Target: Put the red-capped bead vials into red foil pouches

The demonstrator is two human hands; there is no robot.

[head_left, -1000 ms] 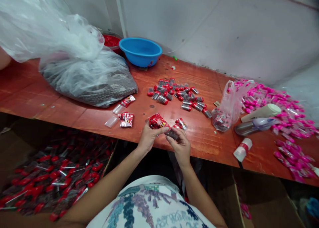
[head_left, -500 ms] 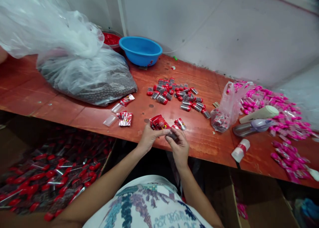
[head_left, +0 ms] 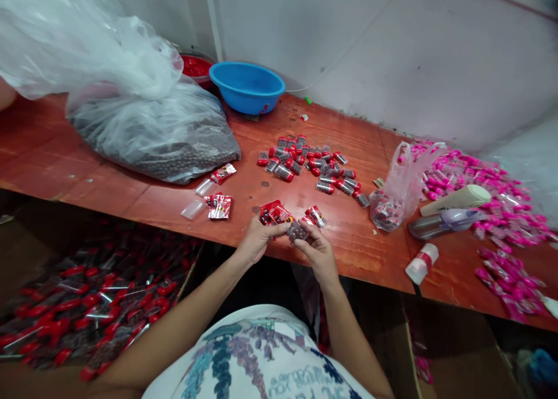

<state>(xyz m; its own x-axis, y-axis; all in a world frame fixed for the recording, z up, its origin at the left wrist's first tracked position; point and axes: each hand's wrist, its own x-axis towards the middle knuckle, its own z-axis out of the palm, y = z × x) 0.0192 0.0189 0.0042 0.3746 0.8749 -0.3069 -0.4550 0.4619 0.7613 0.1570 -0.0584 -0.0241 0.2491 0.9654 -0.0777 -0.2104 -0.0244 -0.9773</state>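
Note:
My left hand is closed on several red printed packets, which stick out beyond its fingers just above the table's front edge. Its thumb reaches across to a small clear pack of dark beads. My right hand pinches that pack between thumb and fingers; whether it is a bag or a tube is too small to tell. Close behind the right fingertips lie more red packets. Red-capped tubes of dark beads are heaped farther back on the red-brown table.
A large plastic bag of dark beads sits at left, beside a blue basin. Packets and clear sleeves lie nearby. Rightward are a knotted bag, a bottle and pink pieces. Red-capped tubes fill a box below.
The red packets in my left hand have turned and spread, showing more of their faces. My right hand has shifted slightly right and down, and the pack of beads shows more fully.

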